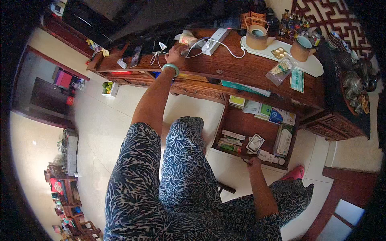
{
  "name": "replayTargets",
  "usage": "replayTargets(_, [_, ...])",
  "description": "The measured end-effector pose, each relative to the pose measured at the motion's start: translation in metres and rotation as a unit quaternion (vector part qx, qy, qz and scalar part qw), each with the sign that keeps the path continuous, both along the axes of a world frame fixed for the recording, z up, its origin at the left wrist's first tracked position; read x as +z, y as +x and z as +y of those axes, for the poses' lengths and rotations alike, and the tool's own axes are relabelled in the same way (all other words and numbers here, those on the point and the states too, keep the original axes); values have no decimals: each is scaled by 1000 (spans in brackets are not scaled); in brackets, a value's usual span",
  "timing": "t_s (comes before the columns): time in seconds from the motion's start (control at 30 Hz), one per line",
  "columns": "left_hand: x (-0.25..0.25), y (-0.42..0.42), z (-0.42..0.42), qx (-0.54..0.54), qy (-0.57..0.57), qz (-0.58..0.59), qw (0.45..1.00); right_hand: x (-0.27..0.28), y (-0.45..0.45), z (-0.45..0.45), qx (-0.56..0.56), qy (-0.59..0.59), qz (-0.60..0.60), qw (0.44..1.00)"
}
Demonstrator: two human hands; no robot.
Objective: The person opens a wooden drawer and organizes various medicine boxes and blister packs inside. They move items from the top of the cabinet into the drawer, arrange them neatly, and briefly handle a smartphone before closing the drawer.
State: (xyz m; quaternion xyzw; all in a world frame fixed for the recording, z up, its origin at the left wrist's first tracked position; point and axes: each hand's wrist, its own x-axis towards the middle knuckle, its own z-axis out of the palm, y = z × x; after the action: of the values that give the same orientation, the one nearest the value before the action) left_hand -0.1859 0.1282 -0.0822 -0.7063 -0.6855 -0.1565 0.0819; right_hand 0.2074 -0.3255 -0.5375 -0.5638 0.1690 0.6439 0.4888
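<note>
My left hand (176, 55), with a pale green bangle at the wrist, reaches onto the wooden cabinet top (193, 66). It is at a small clear item beside a crumpled plastic packet (187, 38) and white cables; whether it grips anything is unclear. A white power strip (216, 41) lies to its right. My right hand (254, 162) is at the handle on the front of the pulled-out wooden drawer (217, 132). Inside are medicine boxes (277, 116), long narrow cartons (232, 134), a white plastic tray-like pack (255, 143) and small round white containers.
On the cabinet's right stand two cups (257, 37) on a white tray (315, 67), small bottles (285, 22), a bag of cotton swabs (280, 70) and a green packet (297, 79). Glassware (354, 87) fills the far right. A fruit box (110, 89) sits on the floor.
</note>
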Motion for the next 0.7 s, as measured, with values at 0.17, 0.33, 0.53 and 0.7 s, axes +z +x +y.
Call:
replayTargets(0.17, [-23,-13,15,-21,35,-38,998,-5,4,-10,-32,-11,53,998])
replayTargets(0.33, [-31,-17,15,-44,182,-358,915,-9,7,-15,-43,-28,19,998])
replayTargets(0.53, [-7,3,30,88,323,-597,729,-15,9,-20,-61,-35,31,997])
replayTargets(0.7, [-5,-14,77,95,301,-796,516,-12,6,-19,-65,-1,17,998])
